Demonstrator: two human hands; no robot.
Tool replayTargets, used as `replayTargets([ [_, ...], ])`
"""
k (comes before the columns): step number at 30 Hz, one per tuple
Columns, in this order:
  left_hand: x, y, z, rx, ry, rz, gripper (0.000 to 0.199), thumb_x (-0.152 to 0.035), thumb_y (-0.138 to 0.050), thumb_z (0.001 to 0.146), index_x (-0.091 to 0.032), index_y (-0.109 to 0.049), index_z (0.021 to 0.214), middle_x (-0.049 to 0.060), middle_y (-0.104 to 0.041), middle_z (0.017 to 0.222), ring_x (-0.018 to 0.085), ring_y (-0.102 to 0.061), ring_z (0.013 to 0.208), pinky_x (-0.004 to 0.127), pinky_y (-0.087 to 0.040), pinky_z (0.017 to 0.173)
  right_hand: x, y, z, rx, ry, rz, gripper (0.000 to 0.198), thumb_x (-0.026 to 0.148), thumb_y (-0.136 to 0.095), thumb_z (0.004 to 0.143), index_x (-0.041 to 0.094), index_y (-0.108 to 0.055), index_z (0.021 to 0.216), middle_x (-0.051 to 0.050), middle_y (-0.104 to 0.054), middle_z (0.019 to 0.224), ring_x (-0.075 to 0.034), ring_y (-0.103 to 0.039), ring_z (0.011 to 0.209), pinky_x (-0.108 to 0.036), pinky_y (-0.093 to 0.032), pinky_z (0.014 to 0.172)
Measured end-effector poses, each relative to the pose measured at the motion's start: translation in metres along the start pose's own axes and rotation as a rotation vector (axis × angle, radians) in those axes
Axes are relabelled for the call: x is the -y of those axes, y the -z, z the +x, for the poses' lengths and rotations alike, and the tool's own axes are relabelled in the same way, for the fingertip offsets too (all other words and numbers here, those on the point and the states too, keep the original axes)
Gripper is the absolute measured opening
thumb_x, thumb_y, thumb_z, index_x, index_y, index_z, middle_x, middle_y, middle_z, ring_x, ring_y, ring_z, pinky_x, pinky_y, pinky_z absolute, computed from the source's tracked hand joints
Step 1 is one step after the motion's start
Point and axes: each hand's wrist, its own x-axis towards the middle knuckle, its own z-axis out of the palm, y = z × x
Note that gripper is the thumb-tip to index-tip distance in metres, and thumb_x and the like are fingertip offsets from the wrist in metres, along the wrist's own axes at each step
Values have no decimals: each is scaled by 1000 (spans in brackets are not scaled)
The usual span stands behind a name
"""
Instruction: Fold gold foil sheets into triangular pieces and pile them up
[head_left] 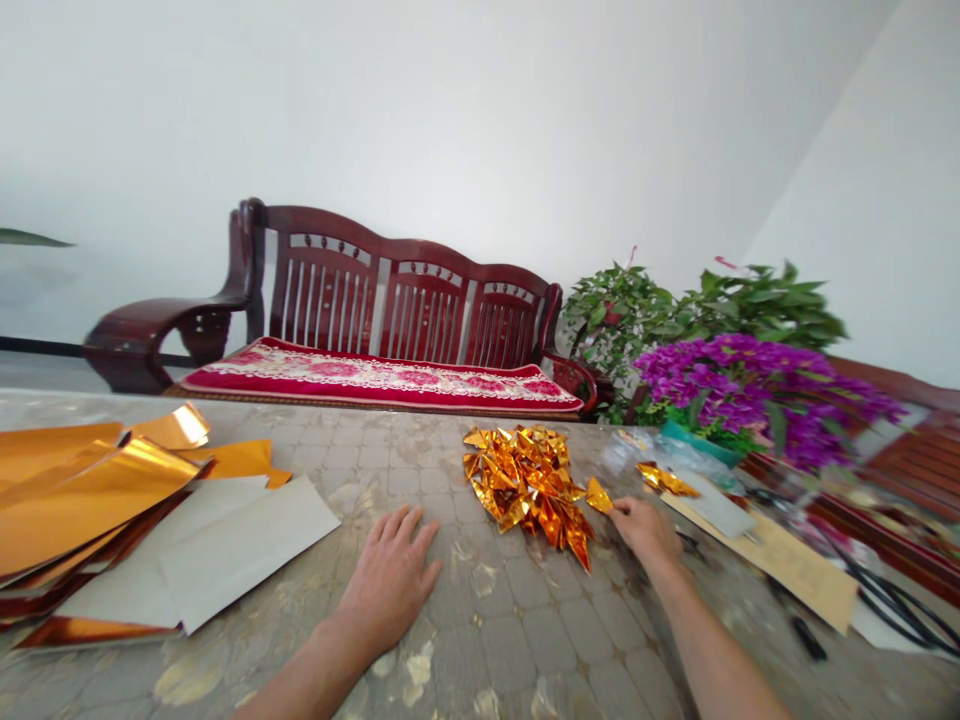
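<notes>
My left hand [394, 575] lies flat on the patterned tablecloth [517, 620], fingers spread, with nothing in it. To the right, my right hand [646, 530] pinches one folded gold foil piece [598, 495] by its edge, just beside the heap. That heap of folded gold foil pieces [532, 485], shiny and pointed, sits between and beyond my hands. Left of my left hand lies a stack of gold foil sheets [90, 480]. Pale sheets [247, 550], apparently foil turned backside up, rest against the stack.
On the right are more folded foil pieces [666, 480], a tan cardboard strip [795, 565], black cables [892, 600] and a small black object [808, 638]. Purple flowers [757, 390] stand behind them. A dark wooden bench [330, 290] with a red cover [375, 378] is beyond the table.
</notes>
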Motion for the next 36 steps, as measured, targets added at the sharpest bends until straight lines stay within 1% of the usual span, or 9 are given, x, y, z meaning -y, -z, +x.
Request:
replayTargets([
  [4,1,-1,0,0,-5,-6,45,-37,-49,92,-25,-56,135,11,-50,145,30,-37,139,50,-27,115,4,4,-6,-10,21,-9,27,44,-56,81,34,-78,91,-10,-75,99,-33,-68,92,-38,-49,69],
  [8,1,-1,0,-5,-6,-9,45,-36,-49,92,-25,-55,135,11,-49,146,30,-37,139,50,-27,115,15,14,-9,-117,29,-46,29,41,-52,84,31,-77,94,-12,-75,96,-32,-69,90,-37,-48,70],
  [11,1,-1,0,-2,-7,-8,45,-37,-49,93,-25,-55,135,11,-49,146,30,-37,139,50,-27,115,29,23,-5,-136,64,-6,31,39,-48,88,27,-75,97,-11,-75,93,-27,-69,82,-31,-46,65],
  [17,0,-1,1,-6,-9,-9,44,-37,-48,93,-24,-56,134,11,-50,145,31,-37,139,50,-27,115,69,31,11,-176,175,36,29,35,-47,88,26,-73,97,-8,-74,93,-23,-67,83,-28,-43,66],
  [22,0,0,0,0,-1,-8,45,-37,-49,93,-25,-56,135,11,-49,146,31,-38,138,50,-27,115,99,31,17,-225,246,78,28,33,-48,88,24,-74,94,-8,-72,102,-22,-65,87,-28,-41,67],
  [26,-1,0,0,-2,4,-16,44,-38,-50,93,-25,-56,135,11,-49,146,31,-37,139,50,-26,115,114,28,17,-261,249,108,32,36,-46,89,25,-74,99,-8,-70,108,-22,-64,89,-28,-42,67],
  [29,0,0,0,3,8,-18,44,-37,-50,93,-25,-56,135,11,-49,146,31,-37,139,50,-26,115,121,25,16,-264,233,113,32,37,-46,90,26,-74,101,-8,-71,109,-22,-65,88,-28,-43,68],
  [33,0,0,0,0,4,-21,45,-37,-49,93,-25,-56,135,11,-49,145,31,-38,138,51,-27,115,125,22,15,-234,211,92,29,34,-48,89,27,-75,96,-8,-72,105,-22,-66,86,-29,-44,70],
  [36,-1,-1,0,-9,1,-20,44,-36,-50,92,-25,-56,134,11,-49,146,32,-38,138,51,-27,115,126,20,16,-217,204,74,26,32,-50,87,27,-75,95,-8,-72,104,-23,-66,88,-29,-44,71],
])
